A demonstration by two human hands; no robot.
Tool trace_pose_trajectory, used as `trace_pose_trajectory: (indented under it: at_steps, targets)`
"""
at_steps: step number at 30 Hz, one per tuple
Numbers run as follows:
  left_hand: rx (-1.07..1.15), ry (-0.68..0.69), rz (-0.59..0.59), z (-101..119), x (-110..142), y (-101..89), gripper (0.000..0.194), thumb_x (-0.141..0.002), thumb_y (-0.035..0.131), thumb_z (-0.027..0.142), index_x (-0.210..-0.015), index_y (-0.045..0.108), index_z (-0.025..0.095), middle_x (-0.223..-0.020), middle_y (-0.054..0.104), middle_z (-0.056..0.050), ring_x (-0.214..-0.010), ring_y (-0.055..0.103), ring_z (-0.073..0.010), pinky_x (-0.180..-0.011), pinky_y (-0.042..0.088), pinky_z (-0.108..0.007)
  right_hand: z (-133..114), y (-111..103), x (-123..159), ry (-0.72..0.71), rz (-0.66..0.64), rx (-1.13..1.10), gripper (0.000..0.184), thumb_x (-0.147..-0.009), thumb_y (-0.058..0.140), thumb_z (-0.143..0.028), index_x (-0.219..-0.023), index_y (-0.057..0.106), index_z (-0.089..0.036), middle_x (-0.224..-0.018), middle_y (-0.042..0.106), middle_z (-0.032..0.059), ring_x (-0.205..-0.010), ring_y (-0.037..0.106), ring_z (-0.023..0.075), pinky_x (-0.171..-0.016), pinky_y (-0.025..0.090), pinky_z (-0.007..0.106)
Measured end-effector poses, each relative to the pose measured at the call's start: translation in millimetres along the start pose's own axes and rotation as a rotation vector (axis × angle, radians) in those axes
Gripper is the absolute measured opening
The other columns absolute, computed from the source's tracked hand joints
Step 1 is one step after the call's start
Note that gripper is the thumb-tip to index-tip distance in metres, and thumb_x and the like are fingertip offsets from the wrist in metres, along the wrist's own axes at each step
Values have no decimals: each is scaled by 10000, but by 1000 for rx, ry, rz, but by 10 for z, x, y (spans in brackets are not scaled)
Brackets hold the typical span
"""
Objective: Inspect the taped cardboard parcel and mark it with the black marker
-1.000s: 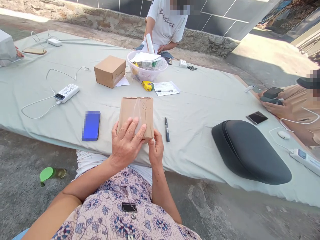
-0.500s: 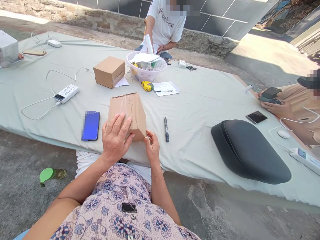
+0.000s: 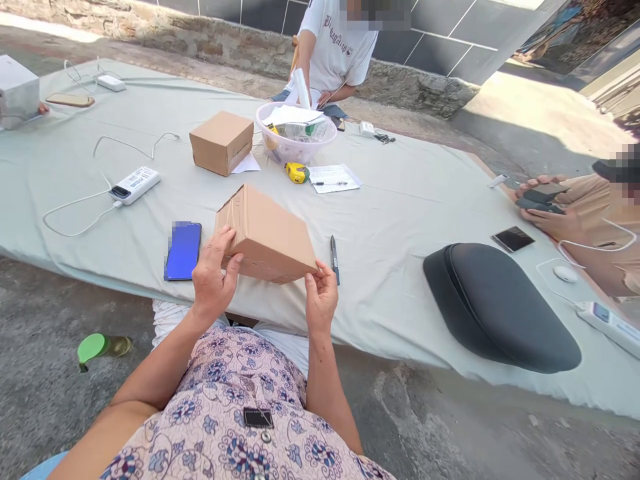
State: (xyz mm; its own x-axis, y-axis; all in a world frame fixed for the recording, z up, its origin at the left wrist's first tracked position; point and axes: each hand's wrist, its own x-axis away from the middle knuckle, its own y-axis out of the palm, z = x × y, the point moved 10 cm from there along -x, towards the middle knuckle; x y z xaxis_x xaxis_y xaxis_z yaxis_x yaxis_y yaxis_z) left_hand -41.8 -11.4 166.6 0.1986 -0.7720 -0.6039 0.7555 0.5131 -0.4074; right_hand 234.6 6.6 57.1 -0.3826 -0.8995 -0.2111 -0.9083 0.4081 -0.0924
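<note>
A brown cardboard box (image 3: 267, 235) with clear tape on one end is held tilted just above the near edge of the cloth-covered table (image 3: 400, 200). My left hand (image 3: 213, 277) grips its near left corner, thumb on the taped end. My right hand (image 3: 321, 298) holds the near right corner from below with its fingers curled. A black marker pen (image 3: 334, 258) lies right of the box, and a blue phone (image 3: 183, 250) lies to its left.
Behind are a second cardboard box (image 3: 221, 142), a clear plastic bowl (image 3: 295, 133) of items, a yellow tape measure (image 3: 297, 173), a sheet with a pen (image 3: 334, 178) and a white power bank (image 3: 134, 185) with cable. A black seat cushion (image 3: 500, 307) lies right. Two other people sit at the table.
The box was turned from lying flat under my left palm to being held tilted at its two near corners, with the taped end now facing left.
</note>
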Motion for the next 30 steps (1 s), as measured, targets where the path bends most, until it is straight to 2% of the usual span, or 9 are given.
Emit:
trace_pose_trajectory:
  at_steps: [4, 8, 12, 14, 16, 19, 24, 27, 30]
  targets:
    - [193, -282, -73, -361, 47, 140, 456, -970, 547, 479, -1322, 627, 200, -1351, 687, -120, -1270, 646, -259, -994, 580, -379, -322, -208, 8, -138, 102, 20, 600, -882, 634, -468, -1410, 470, -234, -1185, 661, 112, -1089, 673, 216, -949, 571, 409]
    - [352, -453, -176, -537, 150, 352, 535, -946, 572, 510, -1371, 566, 185, -1341, 679, -157, -1238, 660, -277, -883, 603, -351, -583, -184, 84, -291, 81, 194, 785, -862, 688, -507, -1527, 335, -284, -1468, 504, 167, -1352, 537, 299, -1064, 507, 507]
    - [200, -331, -187, -363, 226, 406, 868, -863, 705, 525, -1578, 292, 260, -1503, 549, -169, -1372, 555, -316, -1018, 553, -441, -703, 41, 181, -408, 9, 440, 1035, -775, 768, -608, -1590, 204, -309, -1645, 259, 196, -1539, 293, 388, -1178, 359, 653]
    - [60, -218, -199, -227, 266, 445, 1017, -789, 781, 551, -1602, 240, 270, -1567, 475, -180, -1438, 479, -357, -1095, 499, -499, -714, 130, 213, -426, -3, 513, 1117, -737, 789, -637, -1603, 160, -317, -1680, 156, 200, -1569, 211, 414, -1186, 328, 688]
    - [-47, -136, -201, -151, 298, 482, 1072, -761, 799, 574, -1610, 228, 253, -1594, 432, -200, -1459, 447, -384, -1102, 491, -516, -710, 175, 228, -427, -3, 552, 1141, -733, 788, -644, -1610, 131, -327, -1690, 108, 199, -1577, 180, 423, -1184, 327, 697]
    - [-125, -60, -207, -137, 301, 515, 1118, -769, 783, 596, -1627, 168, 230, -1599, 415, -221, -1445, 462, -392, -1070, 514, -501, -695, 175, 225, -429, -7, 554, 1101, -773, 757, -635, -1614, 109, -342, -1688, 118, 191, -1578, 196, 410, -1192, 333, 678]
    - [-156, 72, -236, -141, 250, 512, 1218, -753, 794, 605, -1643, 51, 230, -1612, 403, -217, -1463, 448, -378, -1125, 475, -495, -664, 78, 181, -425, -14, 537, 1005, -839, 711, -604, -1615, 117, -371, -1677, 202, 152, -1561, 270, 368, -1198, 366, 628]
    - [-153, 104, -226, -152, 215, 470, 1181, -766, 764, 640, -1640, 74, 245, -1596, 437, -202, -1425, 500, -365, -1114, 486, -480, -665, -1, 161, -425, 6, 489, 908, -871, 702, -555, -1603, 195, -378, -1645, 300, 133, -1542, 320, 338, -1191, 398, 595]
    - [-123, 64, -170, -180, 170, 377, 1179, -732, 730, 732, -1628, 145, 237, -1552, 497, -199, -1337, 583, -355, -1063, 520, -457, -644, -66, 139, -394, 11, 403, 816, -904, 686, -502, -1588, 265, -358, -1604, 388, 127, -1505, 393, 314, -1171, 440, 556]
